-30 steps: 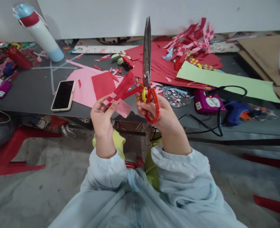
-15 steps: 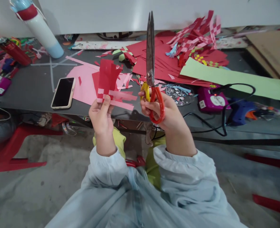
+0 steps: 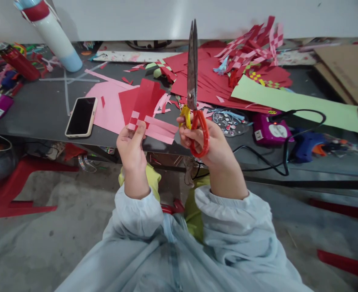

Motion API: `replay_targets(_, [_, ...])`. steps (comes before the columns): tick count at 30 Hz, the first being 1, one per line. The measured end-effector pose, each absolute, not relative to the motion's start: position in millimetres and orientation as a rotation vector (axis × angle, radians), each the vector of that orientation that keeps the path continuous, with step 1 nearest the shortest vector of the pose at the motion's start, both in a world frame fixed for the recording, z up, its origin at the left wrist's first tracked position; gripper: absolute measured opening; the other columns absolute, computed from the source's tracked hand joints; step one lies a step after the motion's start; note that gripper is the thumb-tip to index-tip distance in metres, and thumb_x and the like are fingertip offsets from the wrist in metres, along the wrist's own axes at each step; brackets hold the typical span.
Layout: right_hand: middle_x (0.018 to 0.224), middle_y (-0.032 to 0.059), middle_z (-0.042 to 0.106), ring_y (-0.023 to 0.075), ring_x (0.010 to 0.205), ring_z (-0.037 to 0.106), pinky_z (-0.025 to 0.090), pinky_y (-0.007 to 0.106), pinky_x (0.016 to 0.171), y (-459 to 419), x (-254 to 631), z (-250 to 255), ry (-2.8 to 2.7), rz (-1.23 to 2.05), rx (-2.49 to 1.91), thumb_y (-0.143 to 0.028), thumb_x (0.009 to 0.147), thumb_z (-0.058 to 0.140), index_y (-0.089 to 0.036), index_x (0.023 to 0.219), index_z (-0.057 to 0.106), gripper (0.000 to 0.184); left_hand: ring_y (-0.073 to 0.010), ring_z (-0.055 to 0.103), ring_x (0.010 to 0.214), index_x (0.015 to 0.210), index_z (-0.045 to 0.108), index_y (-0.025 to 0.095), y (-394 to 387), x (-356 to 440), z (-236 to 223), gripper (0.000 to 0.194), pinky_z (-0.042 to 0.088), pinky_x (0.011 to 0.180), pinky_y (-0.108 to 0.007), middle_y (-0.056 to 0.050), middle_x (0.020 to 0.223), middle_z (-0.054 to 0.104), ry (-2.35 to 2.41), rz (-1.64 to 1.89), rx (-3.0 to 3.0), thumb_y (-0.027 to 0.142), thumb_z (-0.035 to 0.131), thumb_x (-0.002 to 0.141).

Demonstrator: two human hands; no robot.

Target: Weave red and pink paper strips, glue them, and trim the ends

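Left hand (image 3: pixel 133 147): thumb and fingers pinched closed on a red-and-pink paper strip weave (image 3: pixel 146 108), above the near edge of the dark grey table (image 3: pixel 45 106). Right hand (image 3: pixel 211 141): fingers curled around the handles of red-and-yellow-handled steel scissors (image 3: pixel 192 92) (blades nearly together, tips directed away from the body). Beyond the weave lie a flat red paper sheet (image 3: pixel 126 104) and a pink paper sheet (image 3: pixel 107 109).

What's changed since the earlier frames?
Woven paper in the left hand turned counterclockwise overall: red strips swung from up-right to nearer upright, none now reaching the right hand. Unchanged: left hand's grip, scissors upright in the right hand, phone on the table.
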State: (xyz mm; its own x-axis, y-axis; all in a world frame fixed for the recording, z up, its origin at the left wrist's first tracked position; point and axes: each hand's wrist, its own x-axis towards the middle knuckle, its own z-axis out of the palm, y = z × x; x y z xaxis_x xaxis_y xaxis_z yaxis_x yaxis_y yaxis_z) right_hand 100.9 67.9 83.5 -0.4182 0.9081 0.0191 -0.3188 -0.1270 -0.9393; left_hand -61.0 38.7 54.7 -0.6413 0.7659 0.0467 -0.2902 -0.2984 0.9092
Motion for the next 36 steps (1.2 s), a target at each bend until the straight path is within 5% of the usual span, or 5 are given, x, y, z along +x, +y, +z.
replay_targets(9, [0.063,-0.0037,0.048,0.0086,0.052,0.039,0.031,0.025,0.045,72.7,96.3,79.3,-1.114,1.699,-0.801,-0.034,0.062,0.081,-0.025,0.090,0.065,0.033,-0.0084,0.060,0.067,0.071,0.068,0.018,37.0,-55.2,60.6,0.027,0.049,0.070,-0.023,0.003,0.071,0.067,1.139,1.978,0.625,0.030,0.088,0.058])
replay_targets(26, [0.057,-0.0066,0.041,0.0071,0.045,0.035,0.027,0.025,0.044,81.4,95.4,72.4,-0.955,1.555,-0.847,-0.035,0.069,0.076,-0.022,0.087,0.061,0.027,-0.0099,0.062,0.068,0.075,0.070,0.019,36.7,-52.6,58.2,0.032,0.050,0.069,-0.025,0.001,0.076,0.070,1.140,1.841,0.701,0.037,0.090,0.056])
replay_targets(32, [0.062,-0.0046,0.046,0.0064,0.048,0.037,0.027,0.024,0.043,77.6,97.9,78.1,-0.896,1.609,-0.804,-0.038,0.068,0.076,-0.020,0.088,0.063,0.030,-0.0077,0.055,0.059,0.068,0.059,0.021,37.0,-60.8,58.3,0.037,0.046,0.059,-0.022,0.005,0.065,0.058,1.148,2.040,0.537,0.044,0.087,0.062])
replay_targets(36, [0.062,-0.0052,0.046,0.0059,0.048,0.037,0.029,0.023,0.043,75.5,98.9,80.2,-0.923,1.647,-0.792,-0.041,0.067,0.077,-0.020,0.088,0.063,0.033,-0.0100,0.060,0.066,0.077,0.062,0.023,35.5,-68.8,55.4,0.035,0.049,0.061,-0.024,0.003,0.075,0.063,1.157,2.075,0.498,0.048,0.084,0.066])
